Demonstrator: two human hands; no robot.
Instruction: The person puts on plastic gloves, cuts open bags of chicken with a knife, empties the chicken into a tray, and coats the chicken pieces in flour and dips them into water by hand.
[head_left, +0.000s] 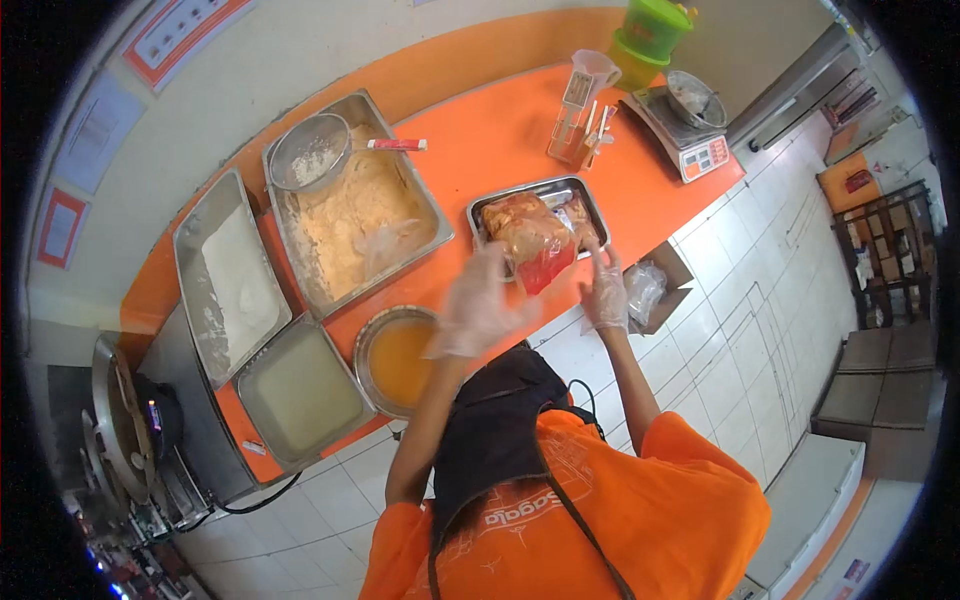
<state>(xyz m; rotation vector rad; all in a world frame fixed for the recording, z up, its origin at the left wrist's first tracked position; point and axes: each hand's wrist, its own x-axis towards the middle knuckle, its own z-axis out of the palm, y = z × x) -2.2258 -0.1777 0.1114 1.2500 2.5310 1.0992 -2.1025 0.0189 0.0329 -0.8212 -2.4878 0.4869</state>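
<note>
A clear plastic bag of what looks like raw marinated meat, with a red lower part, lies in a steel tray on the orange counter. Beside the bag's left side is my left hand, in a clear plastic glove and blurred, its fingers spread. My right hand, gloved too, is at the tray's near right edge with fingers apart. Whether the fingertips touch the bag or tray cannot be told. More meat in clear plastic sits at the tray's right.
At the left are a large pan of orange-tinted flour with a strainer, a pan of white flour, a pan of pale liquid and a bowl of orange liquid. A digital scale stands at the far right; a cardboard box lies below.
</note>
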